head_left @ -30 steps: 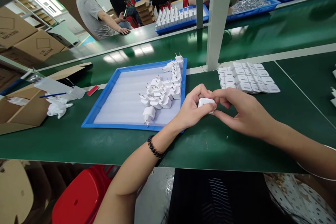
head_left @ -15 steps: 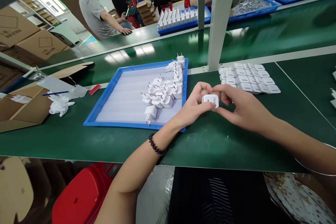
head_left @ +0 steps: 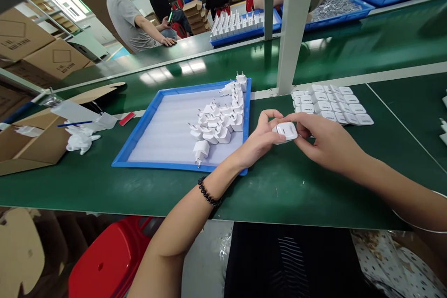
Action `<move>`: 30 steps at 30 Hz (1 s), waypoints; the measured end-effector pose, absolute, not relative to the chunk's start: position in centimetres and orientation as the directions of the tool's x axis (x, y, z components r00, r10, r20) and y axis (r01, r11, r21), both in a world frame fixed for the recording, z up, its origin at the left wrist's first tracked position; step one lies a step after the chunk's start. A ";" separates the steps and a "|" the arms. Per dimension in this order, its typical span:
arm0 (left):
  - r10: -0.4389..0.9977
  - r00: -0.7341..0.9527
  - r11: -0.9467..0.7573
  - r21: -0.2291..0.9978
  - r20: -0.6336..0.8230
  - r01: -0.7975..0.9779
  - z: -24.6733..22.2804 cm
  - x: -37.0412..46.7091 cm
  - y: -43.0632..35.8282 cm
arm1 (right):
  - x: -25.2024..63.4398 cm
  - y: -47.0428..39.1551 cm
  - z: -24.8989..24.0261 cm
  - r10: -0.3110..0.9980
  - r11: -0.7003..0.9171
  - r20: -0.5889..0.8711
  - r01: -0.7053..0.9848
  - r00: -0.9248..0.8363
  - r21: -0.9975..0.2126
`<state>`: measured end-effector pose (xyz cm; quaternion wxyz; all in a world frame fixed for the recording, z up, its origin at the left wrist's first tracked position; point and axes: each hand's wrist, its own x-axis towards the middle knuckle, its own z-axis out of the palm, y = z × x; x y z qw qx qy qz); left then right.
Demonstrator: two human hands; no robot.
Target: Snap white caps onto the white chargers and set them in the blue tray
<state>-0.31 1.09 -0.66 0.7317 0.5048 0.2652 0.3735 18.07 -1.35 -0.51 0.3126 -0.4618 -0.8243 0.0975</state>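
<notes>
Between my two hands, above the green bench, is a white plug-in charger (head_left: 287, 131) with its printed end turned up. My left hand (head_left: 263, 136) pinches it from the left, thumb on its near edge. My right hand (head_left: 323, 142) is closed at its right side, fingertips against the charger. Left of my hands lies a blue-rimmed tray (head_left: 136, 165) holding a loose cluster of white two-pin chargers (head_left: 217, 121) along its right side. Behind my right hand, several white chargers (head_left: 337, 103) stand in close rows, printed ends up.
At the left are an open cardboard box (head_left: 38, 142), a crumpled white glove (head_left: 82, 139) and a red piece (head_left: 126, 118). A grey post (head_left: 293, 32) rises behind my hands. Across the bench stand more blue trays (head_left: 244, 32) and several people. A red stool (head_left: 104, 260) is below.
The charger has shifted slightly right and tilted, so more of its printed end shows. Both hands stay on it; the tray and rows look the same.
</notes>
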 end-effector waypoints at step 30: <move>0.976 0.210 -0.197 0.175 -0.060 0.965 7.0 -7.8 0.8 | 18.7 0.3 -1.3 0.848 0.527 0.346 0.703 -0.401 -0.477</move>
